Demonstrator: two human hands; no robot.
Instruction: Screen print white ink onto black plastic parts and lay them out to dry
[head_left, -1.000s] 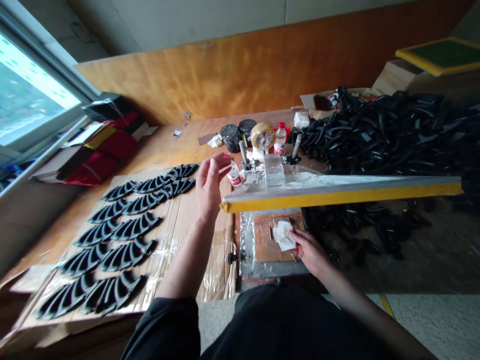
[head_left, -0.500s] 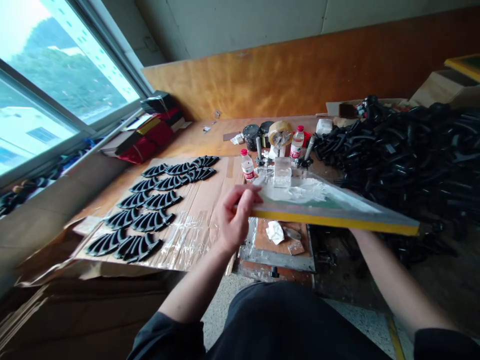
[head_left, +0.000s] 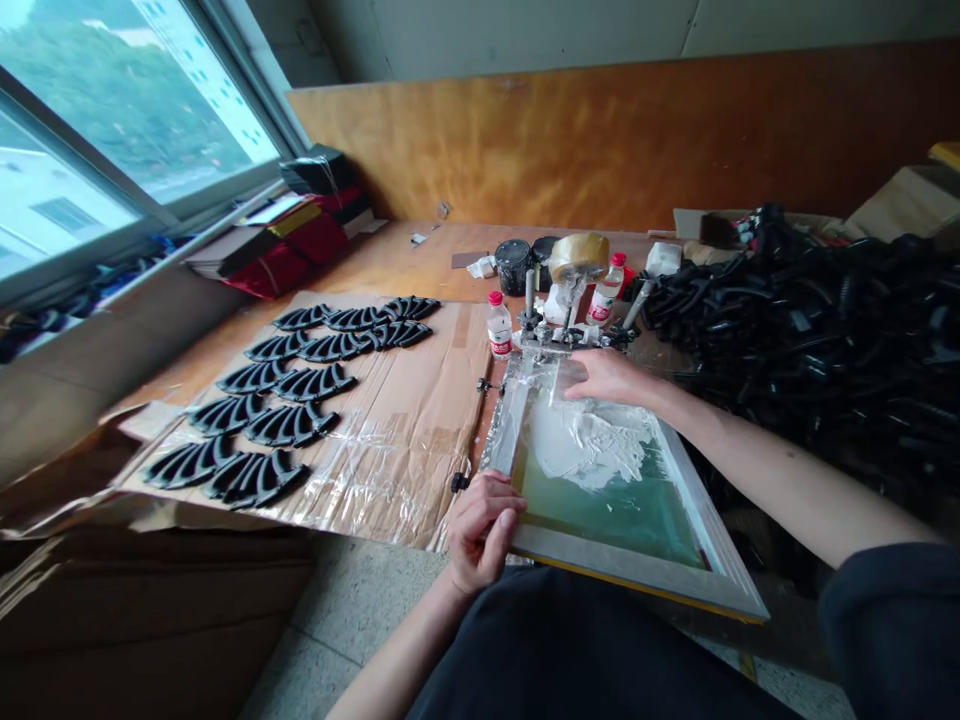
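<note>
A screen printing frame (head_left: 622, 565) lies lowered in front of me, with green mesh and white ink (head_left: 592, 440) smeared over its far half. My left hand (head_left: 484, 530) has its fingers curled over the frame's near left edge, thumb toward the front. At the far end my right hand (head_left: 611, 378) is closed on a translucent block-shaped squeegee (head_left: 556, 382), which stands on the mesh by the ink; the hand hides part of it. Behind it, the metal hinge clamp (head_left: 559, 345) holds the far edge of the frame.
Several black curved parts (head_left: 311, 380) lie in rows on cardboard (head_left: 420, 430) at the left. A heap of black parts (head_left: 810, 330) rises at the right. Two red-capped bottles, dark ink jars (head_left: 513, 265) and a tape roll (head_left: 579, 257) stand behind the clamp.
The frame's near side has come down from its raised tilt, my left hand moving down with it. My right hand has gone from beneath the frame to the squeegee on top.
</note>
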